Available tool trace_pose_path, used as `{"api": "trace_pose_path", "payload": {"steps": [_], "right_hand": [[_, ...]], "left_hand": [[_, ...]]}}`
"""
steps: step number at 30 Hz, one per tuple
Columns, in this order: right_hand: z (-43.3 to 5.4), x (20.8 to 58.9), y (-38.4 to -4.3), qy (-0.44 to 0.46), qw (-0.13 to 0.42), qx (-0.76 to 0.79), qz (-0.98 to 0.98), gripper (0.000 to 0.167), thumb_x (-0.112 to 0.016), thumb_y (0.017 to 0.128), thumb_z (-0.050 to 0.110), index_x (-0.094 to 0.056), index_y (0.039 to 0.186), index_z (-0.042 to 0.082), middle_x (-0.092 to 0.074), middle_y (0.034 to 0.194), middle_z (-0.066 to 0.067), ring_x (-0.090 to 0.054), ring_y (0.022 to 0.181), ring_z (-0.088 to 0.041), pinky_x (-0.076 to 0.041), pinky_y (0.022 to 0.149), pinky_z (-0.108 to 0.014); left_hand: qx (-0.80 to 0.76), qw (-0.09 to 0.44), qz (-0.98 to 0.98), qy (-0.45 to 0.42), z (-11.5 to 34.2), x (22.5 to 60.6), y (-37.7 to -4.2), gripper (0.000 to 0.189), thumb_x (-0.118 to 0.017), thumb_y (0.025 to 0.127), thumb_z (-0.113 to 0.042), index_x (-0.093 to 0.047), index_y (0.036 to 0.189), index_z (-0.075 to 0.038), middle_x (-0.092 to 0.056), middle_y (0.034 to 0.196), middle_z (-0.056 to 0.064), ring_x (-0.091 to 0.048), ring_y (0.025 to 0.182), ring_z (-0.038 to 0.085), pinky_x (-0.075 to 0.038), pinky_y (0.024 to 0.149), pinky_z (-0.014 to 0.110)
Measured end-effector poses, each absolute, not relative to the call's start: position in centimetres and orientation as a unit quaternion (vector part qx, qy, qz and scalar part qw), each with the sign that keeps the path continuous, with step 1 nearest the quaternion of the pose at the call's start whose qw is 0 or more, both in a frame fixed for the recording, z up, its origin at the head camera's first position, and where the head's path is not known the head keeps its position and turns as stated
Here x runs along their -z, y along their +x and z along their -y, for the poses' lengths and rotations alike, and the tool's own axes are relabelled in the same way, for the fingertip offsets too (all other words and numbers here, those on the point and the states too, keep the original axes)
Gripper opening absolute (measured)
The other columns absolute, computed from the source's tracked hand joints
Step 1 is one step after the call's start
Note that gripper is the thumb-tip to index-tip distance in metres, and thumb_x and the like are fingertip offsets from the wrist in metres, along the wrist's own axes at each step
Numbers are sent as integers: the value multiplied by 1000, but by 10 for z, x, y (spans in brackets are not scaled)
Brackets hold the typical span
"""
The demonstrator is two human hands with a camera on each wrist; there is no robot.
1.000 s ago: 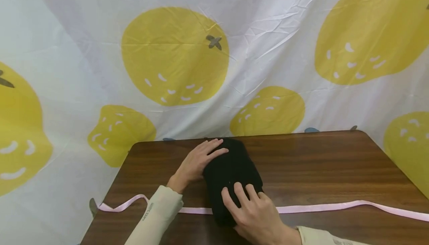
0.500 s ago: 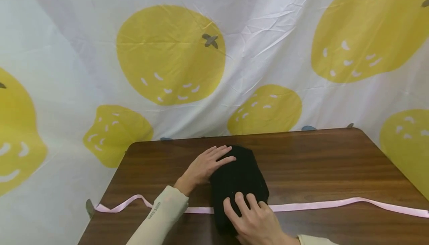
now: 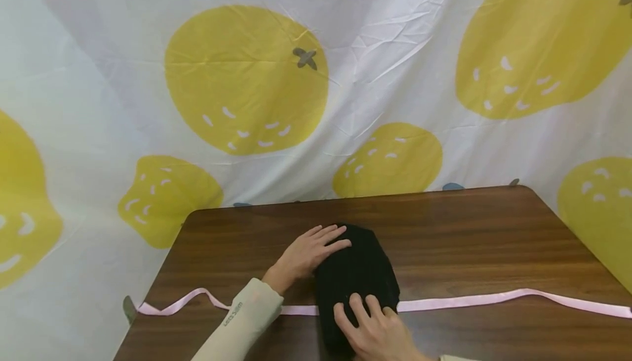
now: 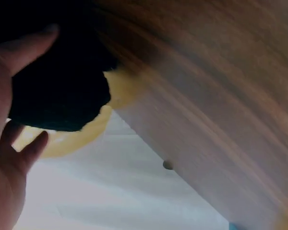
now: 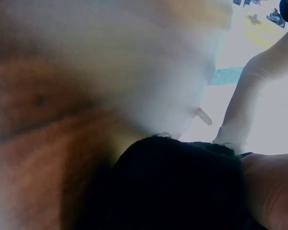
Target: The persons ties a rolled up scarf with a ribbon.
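1 pink ribbon [image 3: 469,301], 1 black item [image 3: 356,268] under 1 straight-fingered left hand [image 3: 310,250] and 1 gripping right hand [image 3: 374,329]

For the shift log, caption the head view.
Left fingers and right fingers on a black object hiding part of a pink ribbon.

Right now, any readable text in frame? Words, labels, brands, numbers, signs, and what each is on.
"Let's Slim", as best I can read it: small lettering on the left sleeve.
Dark marks, top right of the right wrist view: too blurred to tell whether they're lettering.
No readable text on the black item, pink ribbon or fruit-print cloth.
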State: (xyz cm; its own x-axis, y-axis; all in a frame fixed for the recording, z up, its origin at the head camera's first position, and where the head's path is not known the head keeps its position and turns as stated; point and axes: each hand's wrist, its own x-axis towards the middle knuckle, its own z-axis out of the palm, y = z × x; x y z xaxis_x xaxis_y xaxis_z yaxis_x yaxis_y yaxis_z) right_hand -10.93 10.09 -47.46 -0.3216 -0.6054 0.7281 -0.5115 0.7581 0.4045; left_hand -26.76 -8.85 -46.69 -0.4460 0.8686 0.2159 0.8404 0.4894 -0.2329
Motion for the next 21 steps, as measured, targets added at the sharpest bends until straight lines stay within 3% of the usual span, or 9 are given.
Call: {"api": "trace_pose_path", "payload": {"steps": [2, 6, 9, 15, 18, 21], "right_hand": [[-100, 480, -110, 341, 482, 50, 805, 32, -27, 103, 22, -58, 103, 16, -56, 90, -9, -49, 63, -21, -25, 35, -20], [-99, 488, -111, 337, 493, 43, 801, 35, -24, 106, 18, -58, 100, 17, -56, 88, -8, -49, 61, -19, -22, 37, -18], [-99, 490, -110, 339, 479, 36, 809, 37, -24, 107, 18, -60, 101, 17, -56, 88, -7, -49, 61, -19, -22, 37, -18], [-101, 490, -109, 361, 437, 52, 822, 55, -16, 108, 40, -65, 117, 15, -58, 90, -6, -50, 66, -18, -30, 38, -20], [-102, 491, -112, 372, 441, 57, 815, 54, -18, 108, 39, -67, 115, 16, -57, 91, -6, -51, 72, -20, -41, 50, -27], [-102, 492, -113, 382, 421, 53, 821, 57, -17, 107, 47, -65, 116, 18, -57, 101, -7, -54, 90, -25, -50, 65, -40]], "left_hand": [[-49, 130, 860, -491, 86, 466, -265, 68, -68, 93, -18, -35, 153, -25, -37, 158, 6, -39, 142, 24, -36, 113, 42], [-58, 88, 876, -471, 81, 465, -258, 73, -63, 97, -16, -23, 157, -30, -28, 162, 5, -32, 146, 24, -35, 114, 41], [-79, 85, 879, -463, 79, 465, -255, 78, -64, 96, -11, -20, 158, -30, -25, 163, 5, -30, 147, 24, -36, 113, 40], [-115, 92, 878, -455, 79, 468, -253, 82, -65, 95, -8, -18, 158, -31, -22, 164, 4, -27, 149, 22, -34, 115, 37], [-121, 91, 879, -452, 80, 468, -252, 81, -64, 96, -10, -17, 158, -31, -21, 164, 4, -26, 149, 22, -34, 115, 37], [-126, 94, 879, -451, 79, 468, -250, 80, -63, 96, -10, -17, 158, -31, -21, 164, 4, -26, 149, 22, -36, 113, 37]]}}
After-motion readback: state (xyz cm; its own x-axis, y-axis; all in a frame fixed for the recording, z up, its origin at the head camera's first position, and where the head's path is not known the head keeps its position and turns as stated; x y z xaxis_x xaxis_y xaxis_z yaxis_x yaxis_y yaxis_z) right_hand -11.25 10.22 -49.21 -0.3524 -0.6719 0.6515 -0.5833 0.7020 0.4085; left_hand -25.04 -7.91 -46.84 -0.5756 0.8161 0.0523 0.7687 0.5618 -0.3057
